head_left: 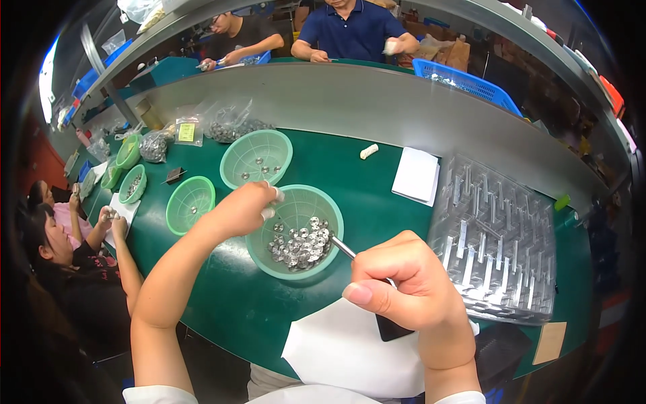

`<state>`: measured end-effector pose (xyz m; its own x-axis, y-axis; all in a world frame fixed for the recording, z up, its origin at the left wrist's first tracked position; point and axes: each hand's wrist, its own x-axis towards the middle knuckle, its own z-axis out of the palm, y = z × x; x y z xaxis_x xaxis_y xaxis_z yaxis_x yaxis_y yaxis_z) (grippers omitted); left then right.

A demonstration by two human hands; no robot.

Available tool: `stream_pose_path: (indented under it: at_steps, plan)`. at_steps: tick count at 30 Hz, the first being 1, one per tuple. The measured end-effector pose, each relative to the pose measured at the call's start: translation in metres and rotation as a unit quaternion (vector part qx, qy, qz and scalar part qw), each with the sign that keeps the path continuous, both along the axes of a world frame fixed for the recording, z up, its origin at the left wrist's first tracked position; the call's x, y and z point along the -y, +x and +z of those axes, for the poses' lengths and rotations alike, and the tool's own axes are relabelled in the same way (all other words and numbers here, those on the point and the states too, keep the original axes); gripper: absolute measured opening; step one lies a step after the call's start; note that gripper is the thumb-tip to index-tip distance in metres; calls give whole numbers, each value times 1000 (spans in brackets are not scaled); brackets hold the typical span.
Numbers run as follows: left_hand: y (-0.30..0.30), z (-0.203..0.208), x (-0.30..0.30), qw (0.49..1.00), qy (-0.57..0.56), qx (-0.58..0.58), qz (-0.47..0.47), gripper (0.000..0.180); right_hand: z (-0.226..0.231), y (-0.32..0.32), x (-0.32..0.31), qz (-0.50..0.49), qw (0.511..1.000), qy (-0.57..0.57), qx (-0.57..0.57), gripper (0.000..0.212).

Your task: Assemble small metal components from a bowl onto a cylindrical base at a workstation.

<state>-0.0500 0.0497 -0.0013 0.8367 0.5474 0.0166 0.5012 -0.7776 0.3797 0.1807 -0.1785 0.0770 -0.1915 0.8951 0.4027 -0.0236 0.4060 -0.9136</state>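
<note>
The right hand [410, 283] has its fingers closed on slim metal tweezers [343, 248], whose tip reaches into the nearest green bowl [296, 232] over a heap of small silver discs [301, 247]; the left hand [245, 207] hangs over that bowl's far rim, fingers pinched together with white cots on the tips, though what they pinch is too small to tell; two more green bowls, a far one [256, 157] with a few discs and a left one [190, 203], sit just beside; a clear plastic tray [496, 242] of ribbed slots lies to the right, a white pad [416, 175] behind it; clear bags of parts [229, 121], one beside a yellow label, line the grey back ledge; white paper [343, 350] lies at the near edge of the dark green surface [363, 195]; other people work on the left side and beyond the ledge, near a blue basket [464, 81].
</note>
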Motion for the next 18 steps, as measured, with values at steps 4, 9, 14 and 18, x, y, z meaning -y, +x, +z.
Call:
stream_pose_path:
  at_steps: [4,9,14,18]
  plan:
    - [7,-20,11,977,104,-181,-40,32,0,-1,-2,0,1000,-4,2,41]
    - [15,-34,15,973,127,-192,-20,29,-3,1,-4,-2,1000,-9,1,41]
    - [13,-29,11,981,53,-182,-31,28,-6,6,-7,22,1000,-5,0,38]
    - [12,-38,15,988,2,-156,-12,29,-7,4,-9,33,999,24,6,40]
